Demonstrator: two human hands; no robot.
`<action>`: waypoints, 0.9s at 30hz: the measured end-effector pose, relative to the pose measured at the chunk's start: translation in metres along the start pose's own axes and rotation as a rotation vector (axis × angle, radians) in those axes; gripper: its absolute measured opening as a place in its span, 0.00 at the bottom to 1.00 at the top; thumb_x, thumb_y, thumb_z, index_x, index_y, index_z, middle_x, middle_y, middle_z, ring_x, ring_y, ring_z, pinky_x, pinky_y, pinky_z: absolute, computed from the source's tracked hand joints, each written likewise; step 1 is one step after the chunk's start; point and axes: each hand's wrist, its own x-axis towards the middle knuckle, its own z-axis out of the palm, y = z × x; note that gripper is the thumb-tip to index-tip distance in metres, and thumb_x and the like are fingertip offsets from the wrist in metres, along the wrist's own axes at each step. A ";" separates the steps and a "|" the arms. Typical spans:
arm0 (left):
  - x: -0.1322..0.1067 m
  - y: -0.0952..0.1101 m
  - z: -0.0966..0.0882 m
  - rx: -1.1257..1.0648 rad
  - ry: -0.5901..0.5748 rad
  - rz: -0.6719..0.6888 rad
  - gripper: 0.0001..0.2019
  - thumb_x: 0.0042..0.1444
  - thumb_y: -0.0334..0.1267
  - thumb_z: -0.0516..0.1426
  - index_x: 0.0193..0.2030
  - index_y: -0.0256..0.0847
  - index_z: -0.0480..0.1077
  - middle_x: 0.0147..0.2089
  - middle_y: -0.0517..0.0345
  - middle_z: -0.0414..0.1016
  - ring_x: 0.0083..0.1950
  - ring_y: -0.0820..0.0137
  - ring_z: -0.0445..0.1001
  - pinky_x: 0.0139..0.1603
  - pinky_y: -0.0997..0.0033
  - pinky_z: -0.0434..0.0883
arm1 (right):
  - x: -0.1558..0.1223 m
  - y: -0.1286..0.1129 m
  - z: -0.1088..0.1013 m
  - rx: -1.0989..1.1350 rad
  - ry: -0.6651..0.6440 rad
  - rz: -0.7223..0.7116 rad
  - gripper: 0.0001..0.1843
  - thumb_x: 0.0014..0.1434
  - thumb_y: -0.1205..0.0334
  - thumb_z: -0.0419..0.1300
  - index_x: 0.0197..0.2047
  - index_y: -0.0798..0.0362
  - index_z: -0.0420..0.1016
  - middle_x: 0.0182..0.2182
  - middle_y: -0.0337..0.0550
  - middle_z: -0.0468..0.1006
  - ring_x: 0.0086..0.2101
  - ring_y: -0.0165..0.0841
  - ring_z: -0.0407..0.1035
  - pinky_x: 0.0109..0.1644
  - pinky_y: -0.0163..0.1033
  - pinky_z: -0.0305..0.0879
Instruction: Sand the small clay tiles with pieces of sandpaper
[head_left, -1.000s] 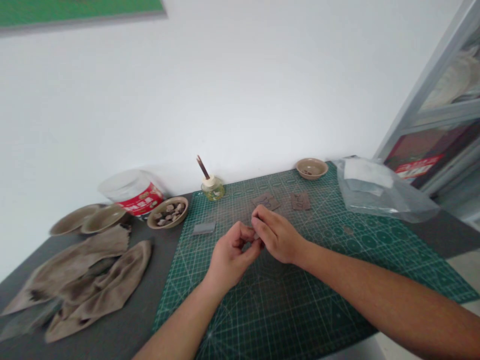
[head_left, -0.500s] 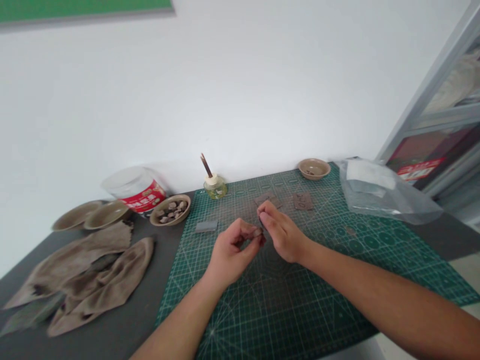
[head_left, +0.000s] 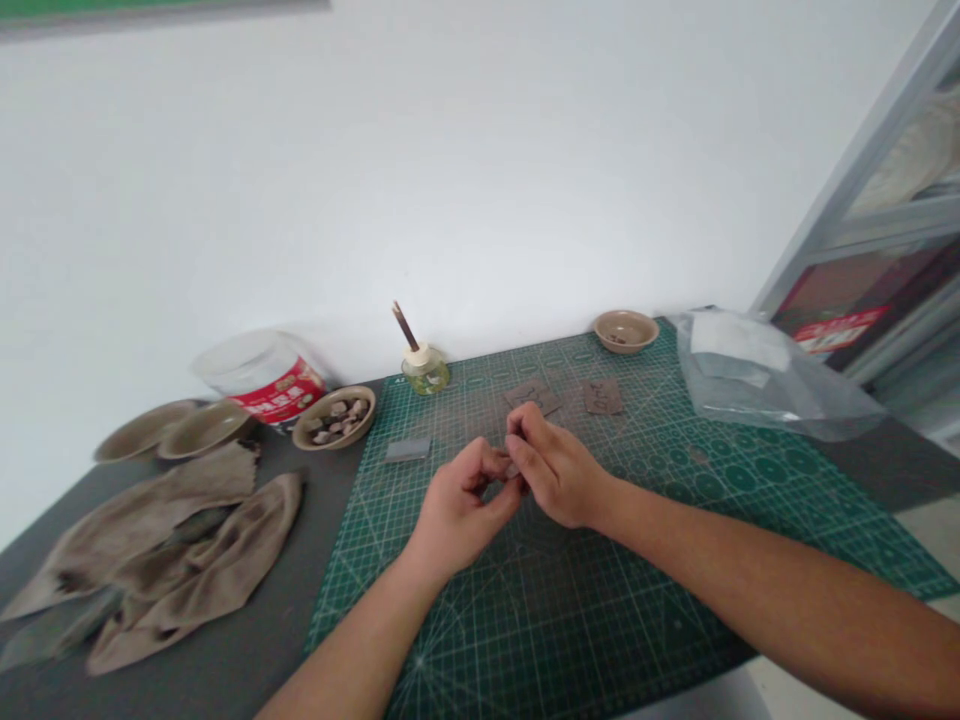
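Above the green cutting mat (head_left: 465,640) my two hands meet, their fingertips touching. My left hand (head_left: 465,505) is closed, pinching a small greyish-brown piece (head_left: 513,469) between thumb and forefinger. Most of that piece is covered by fingers, so its kind cannot be made out. Fingers bent together, my right hand (head_left: 559,465) presses against the piece from the right; whatever it grips is hidden. Just beyond the hands lie brown paper squares with handwritten marks, one partly covered (head_left: 531,395) and one fully visible (head_left: 602,396). A small grey rectangle (head_left: 409,449) rests left of my left hand.
A bowl of small brownish chunks (head_left: 335,420) stands left, beside a red-labelled plastic jar (head_left: 281,395), stacked-looking bowls (head_left: 202,430) and crumpled brown cloth (head_left: 187,560). At the back are a glass bottle with sticks (head_left: 425,372) and another bowl (head_left: 626,331). A clear plastic bag (head_left: 757,385) lies right.
My right hand's fingers have curled in and moved slightly left and down onto the piece; earlier, they were straighter with a dark thin edge beneath. The view has shifted slightly.
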 end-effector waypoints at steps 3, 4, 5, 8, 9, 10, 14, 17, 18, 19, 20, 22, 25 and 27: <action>-0.001 -0.001 -0.001 0.031 -0.011 -0.001 0.09 0.54 0.32 0.59 0.27 0.41 0.61 0.26 0.65 0.67 0.27 0.76 0.67 0.28 0.78 0.66 | 0.000 0.002 0.000 -0.021 -0.013 -0.010 0.04 0.70 0.60 0.44 0.43 0.49 0.56 0.30 0.37 0.64 0.31 0.34 0.63 0.38 0.40 0.59; -0.002 -0.001 -0.002 0.028 -0.020 -0.003 0.09 0.55 0.33 0.59 0.28 0.41 0.62 0.27 0.64 0.69 0.28 0.75 0.69 0.29 0.77 0.67 | 0.001 0.004 -0.001 -0.024 -0.025 -0.004 0.04 0.70 0.60 0.44 0.42 0.49 0.56 0.30 0.37 0.65 0.31 0.34 0.64 0.39 0.40 0.59; -0.002 -0.001 -0.002 0.010 -0.027 -0.003 0.08 0.56 0.33 0.59 0.29 0.41 0.63 0.28 0.62 0.71 0.30 0.74 0.71 0.31 0.75 0.69 | 0.002 0.006 -0.002 -0.023 -0.035 0.010 0.05 0.70 0.60 0.44 0.42 0.49 0.56 0.30 0.37 0.65 0.31 0.33 0.64 0.39 0.40 0.59; -0.004 0.001 -0.003 -0.118 -0.036 0.016 0.09 0.58 0.34 0.59 0.31 0.42 0.61 0.32 0.58 0.75 0.34 0.71 0.75 0.36 0.70 0.73 | 0.006 0.014 -0.008 0.000 -0.045 0.081 0.06 0.71 0.60 0.42 0.41 0.49 0.57 0.30 0.36 0.64 0.31 0.33 0.64 0.40 0.40 0.59; -0.004 0.002 -0.003 -0.157 -0.037 0.026 0.09 0.58 0.34 0.59 0.32 0.42 0.60 0.33 0.57 0.75 0.35 0.70 0.76 0.37 0.69 0.73 | 0.007 0.015 -0.010 0.013 -0.037 0.098 0.07 0.71 0.59 0.42 0.41 0.49 0.57 0.29 0.35 0.64 0.31 0.33 0.64 0.40 0.40 0.59; -0.004 0.002 -0.003 -0.182 -0.040 0.034 0.09 0.58 0.34 0.59 0.32 0.42 0.60 0.33 0.57 0.75 0.35 0.69 0.76 0.37 0.68 0.74 | 0.008 0.016 -0.011 0.032 -0.029 0.107 0.07 0.71 0.59 0.42 0.41 0.49 0.57 0.29 0.35 0.63 0.31 0.33 0.63 0.40 0.40 0.59; -0.002 0.001 -0.004 -0.149 -0.030 0.020 0.06 0.57 0.34 0.60 0.35 0.41 0.65 0.33 0.57 0.74 0.35 0.70 0.76 0.37 0.69 0.74 | 0.005 0.009 -0.011 0.122 -0.028 0.084 0.08 0.71 0.60 0.41 0.41 0.48 0.58 0.29 0.35 0.63 0.31 0.33 0.63 0.40 0.40 0.60; -0.001 -0.002 -0.004 -0.030 0.013 -0.007 0.05 0.54 0.33 0.61 0.34 0.40 0.68 0.31 0.60 0.73 0.32 0.72 0.74 0.34 0.73 0.72 | 0.002 0.001 -0.007 0.133 -0.032 0.046 0.07 0.70 0.60 0.42 0.42 0.49 0.58 0.30 0.36 0.64 0.31 0.33 0.63 0.39 0.40 0.60; -0.001 -0.002 -0.004 0.005 0.024 -0.006 0.05 0.53 0.32 0.61 0.33 0.40 0.68 0.30 0.61 0.73 0.31 0.73 0.73 0.33 0.74 0.72 | 0.002 0.000 -0.006 0.122 -0.030 0.032 0.06 0.70 0.60 0.43 0.41 0.49 0.58 0.30 0.36 0.64 0.31 0.33 0.63 0.39 0.40 0.60; -0.002 -0.002 -0.004 0.028 0.032 -0.001 0.04 0.53 0.32 0.61 0.33 0.40 0.69 0.30 0.61 0.73 0.31 0.73 0.73 0.33 0.74 0.72 | 0.002 -0.001 -0.005 0.105 -0.029 0.021 0.06 0.70 0.60 0.43 0.41 0.49 0.58 0.31 0.37 0.64 0.31 0.33 0.63 0.38 0.40 0.60; -0.002 -0.002 -0.004 0.037 0.037 0.006 0.04 0.52 0.32 0.62 0.33 0.40 0.69 0.30 0.60 0.74 0.32 0.72 0.74 0.34 0.74 0.72 | 0.002 -0.001 -0.005 0.087 -0.028 0.016 0.05 0.69 0.60 0.43 0.41 0.49 0.58 0.31 0.37 0.65 0.31 0.33 0.63 0.38 0.40 0.60; -0.002 -0.002 -0.004 0.036 0.045 0.013 0.03 0.53 0.32 0.61 0.33 0.40 0.70 0.32 0.59 0.76 0.34 0.71 0.75 0.37 0.72 0.73 | 0.002 0.000 -0.006 0.052 -0.019 0.020 0.05 0.69 0.61 0.43 0.41 0.49 0.57 0.30 0.37 0.64 0.31 0.33 0.63 0.38 0.40 0.60; -0.002 -0.002 -0.004 0.062 0.054 0.025 0.03 0.54 0.33 0.61 0.33 0.40 0.70 0.32 0.59 0.76 0.33 0.71 0.75 0.37 0.72 0.73 | 0.003 0.000 -0.007 0.022 -0.014 0.010 0.05 0.69 0.61 0.44 0.41 0.49 0.57 0.31 0.37 0.65 0.31 0.34 0.64 0.38 0.40 0.59; -0.002 -0.003 -0.004 0.094 0.055 0.032 0.03 0.55 0.33 0.61 0.32 0.40 0.70 0.30 0.60 0.75 0.32 0.72 0.74 0.35 0.73 0.72 | 0.002 -0.001 -0.007 0.018 -0.020 -0.011 0.05 0.69 0.60 0.44 0.41 0.49 0.57 0.31 0.38 0.65 0.30 0.33 0.63 0.37 0.40 0.59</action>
